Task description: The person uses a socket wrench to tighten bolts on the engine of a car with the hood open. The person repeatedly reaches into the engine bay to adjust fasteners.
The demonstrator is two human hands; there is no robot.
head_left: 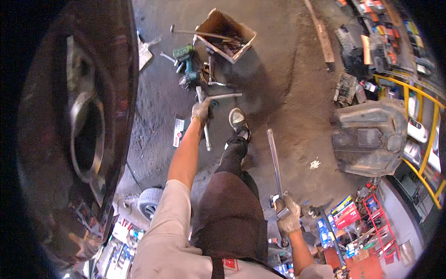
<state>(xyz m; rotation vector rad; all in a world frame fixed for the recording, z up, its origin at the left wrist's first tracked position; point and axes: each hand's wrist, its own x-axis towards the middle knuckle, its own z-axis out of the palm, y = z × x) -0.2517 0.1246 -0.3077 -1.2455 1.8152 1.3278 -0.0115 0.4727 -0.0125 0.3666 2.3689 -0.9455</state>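
Observation:
My left hand [200, 112], in a pale glove, is closed around a four-way lug wrench [225, 96] just above the dark floor. One arm of the wrench points right, another down past my wrist; the glove hides part of its middle. My right hand [289, 216], also gloved, grips a long metal socket bar [275, 160] near its lower end. That bar slants up and left, with a short socket-like head [283, 214] beside the fingers. Ahead of my left hand lies a green-and-black cordless impact wrench [186, 65], with loose metal hand tools [211, 70] close by.
An open box [234, 59] of metal pieces stands ahead, a long rod [190, 32] across it. A dark car door [51, 139] fills the left side. At right are a large dark moulded panel [369, 138], a yellow rack [423, 95] and a wooden plank [320, 35].

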